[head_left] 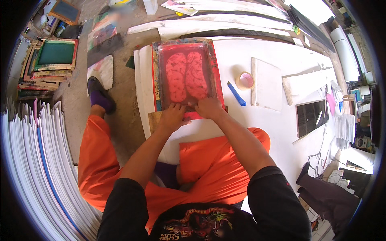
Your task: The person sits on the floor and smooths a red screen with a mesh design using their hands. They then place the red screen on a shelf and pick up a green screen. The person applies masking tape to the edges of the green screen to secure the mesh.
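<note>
A screen-printing frame (219, 80) with paint-stained edges lies in front of me, its mesh wet with red ink. Two pink-red sole-shaped areas (176, 78) show side by side within it. At the frame's near end, my left hand (173, 115) is closed, fingers curled over. Beside it my right hand (208, 107) is closed too, at the near right corner. A narrow dark strip shows between the hands; whatever they grip is mostly hidden under the fingers.
To the right lie a blue cutter knife (236, 94), a tape roll (244, 80), a pale framed panel (267, 84) and a dark panel (311, 118). Stacked screen frames (50, 60) and upright sheets (36, 172) stand left. Another person's dark-clothed legs (327, 197) are at lower right.
</note>
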The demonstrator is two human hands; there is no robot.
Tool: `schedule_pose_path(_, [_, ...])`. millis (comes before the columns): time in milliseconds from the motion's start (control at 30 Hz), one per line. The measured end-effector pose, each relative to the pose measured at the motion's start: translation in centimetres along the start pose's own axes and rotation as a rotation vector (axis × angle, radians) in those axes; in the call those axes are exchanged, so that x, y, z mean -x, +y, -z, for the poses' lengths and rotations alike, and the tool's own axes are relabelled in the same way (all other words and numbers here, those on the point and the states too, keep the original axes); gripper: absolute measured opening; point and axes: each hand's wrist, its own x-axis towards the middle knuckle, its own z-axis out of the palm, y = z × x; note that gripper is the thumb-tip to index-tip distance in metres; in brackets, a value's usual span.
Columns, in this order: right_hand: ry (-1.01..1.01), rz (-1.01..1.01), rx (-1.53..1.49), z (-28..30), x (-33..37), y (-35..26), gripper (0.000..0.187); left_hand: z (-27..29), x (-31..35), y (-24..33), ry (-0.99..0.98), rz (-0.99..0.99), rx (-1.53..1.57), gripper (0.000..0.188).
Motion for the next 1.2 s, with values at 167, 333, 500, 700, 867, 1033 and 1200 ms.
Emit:
schedule_pose_path(167, [-0.012, 0.068, 0.153, 0.8, 0.8, -0.6, 0.073, 1.2, 0.6, 0.9, 0.018, -0.005, -0.078, 0.075])
schedule_pose_path(333, [0.211, 0.061, 0.275, 1.4, 1.9, 1.4, 0.074, 1.1, 1.4, -0.1, 0.042, -0.002, -0.176, 0.075])
schedule_pose_path(500, [0.517, -0.041, 0.212, -2.8, 0.4, 5.2, 0.079, 1.4, 1.5, 0.1, -0.004, -0.026, -0.114, 0.066])
schedule_pose_path(700, [0.559, -0.155, 0.201, 0.7, -6.1, 4.6, 0.080, 1.1, 1.4, -0.6, 0.064, -0.123, -0.091, 0.061])
schedule_pose_path(867, [0.516, -0.240, 0.257, 5.5, -11.1, 3.6, 0.083, 1.4, 1.3, -0.6, 0.077, -0.138, -0.073, 0.058])
schedule_pose_path(1033, [0.625, -0.240, 0.268, 7.3, -15.8, 5.9, 0.076, 1.1, 1.0, -0.7, 0.091, -0.156, -0.069, 0.056])
schedule_pose_path(1200, [0.579, -0.262, 0.195, 8.9, -17.5, 5.0, 0.081, 0.2, 1.1, -0.9, 0.124, -0.176, -0.111, 0.055])
